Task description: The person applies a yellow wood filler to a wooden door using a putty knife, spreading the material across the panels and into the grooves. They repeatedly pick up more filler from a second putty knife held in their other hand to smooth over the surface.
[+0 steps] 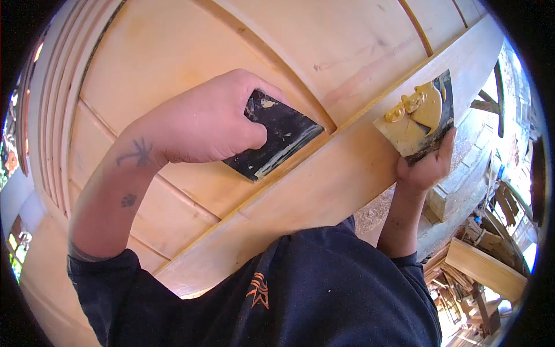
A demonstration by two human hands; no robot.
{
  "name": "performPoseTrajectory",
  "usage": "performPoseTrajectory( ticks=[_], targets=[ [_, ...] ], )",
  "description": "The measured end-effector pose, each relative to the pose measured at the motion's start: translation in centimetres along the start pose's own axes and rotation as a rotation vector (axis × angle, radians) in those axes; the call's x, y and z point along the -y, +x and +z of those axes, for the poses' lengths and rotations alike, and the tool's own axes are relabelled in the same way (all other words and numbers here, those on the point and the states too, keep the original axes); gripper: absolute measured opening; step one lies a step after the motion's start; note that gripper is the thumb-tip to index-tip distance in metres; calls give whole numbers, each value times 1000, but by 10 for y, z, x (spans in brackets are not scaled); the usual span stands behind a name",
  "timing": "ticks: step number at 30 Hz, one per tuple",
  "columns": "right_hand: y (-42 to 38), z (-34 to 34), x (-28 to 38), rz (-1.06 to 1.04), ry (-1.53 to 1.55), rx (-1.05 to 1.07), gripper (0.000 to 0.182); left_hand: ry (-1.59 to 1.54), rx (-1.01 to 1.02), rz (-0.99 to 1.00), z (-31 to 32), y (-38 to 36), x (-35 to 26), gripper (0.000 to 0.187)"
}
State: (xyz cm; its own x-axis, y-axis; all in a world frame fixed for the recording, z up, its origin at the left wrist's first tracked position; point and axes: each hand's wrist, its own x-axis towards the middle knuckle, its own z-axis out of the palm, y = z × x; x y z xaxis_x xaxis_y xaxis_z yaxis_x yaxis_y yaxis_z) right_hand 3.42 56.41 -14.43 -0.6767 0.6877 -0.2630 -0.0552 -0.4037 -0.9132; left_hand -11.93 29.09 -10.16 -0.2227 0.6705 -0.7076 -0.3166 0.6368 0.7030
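My left hand (211, 124) is closed around a flat black putty spreader (280, 136), thumb on its face and fingers behind it. The spreader's lower edge lies close over the wooden panel (191, 69), right by its raised border. Pale dried smears mark its surface. To the right, my right hand (430, 165) supports from below a dark square plate (415, 155). Thick yellow putty (426, 107) sits heaped on this plate, with a thinner smeared layer toward its left corner.
Grooves (254, 37) and moulded strips (63, 87) run across the large panel. A flat wooden edge board (306, 191) borders it on my side. At the lower right are a wooden plank (483, 269) and stacked timber pieces.
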Motion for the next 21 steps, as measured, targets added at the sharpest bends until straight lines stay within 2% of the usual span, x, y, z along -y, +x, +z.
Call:
performPoseTrajectory(
  ticks=[3,6,15,21],
  targets=[
    [3,-10,-6,-89,-156,-138,43,7,32,-8,0,9,0,40],
    [-2,3,-2,-13,-78,-150,47,-5,60,-51,1,14,-2,39],
    [-4,0,-3,-34,-81,-99,47,12,85,-17,2,19,-5,40],
    [-2,3,-3,-66,-184,-206,48,-1,123,-3,4,14,-7,34]
  ],
)
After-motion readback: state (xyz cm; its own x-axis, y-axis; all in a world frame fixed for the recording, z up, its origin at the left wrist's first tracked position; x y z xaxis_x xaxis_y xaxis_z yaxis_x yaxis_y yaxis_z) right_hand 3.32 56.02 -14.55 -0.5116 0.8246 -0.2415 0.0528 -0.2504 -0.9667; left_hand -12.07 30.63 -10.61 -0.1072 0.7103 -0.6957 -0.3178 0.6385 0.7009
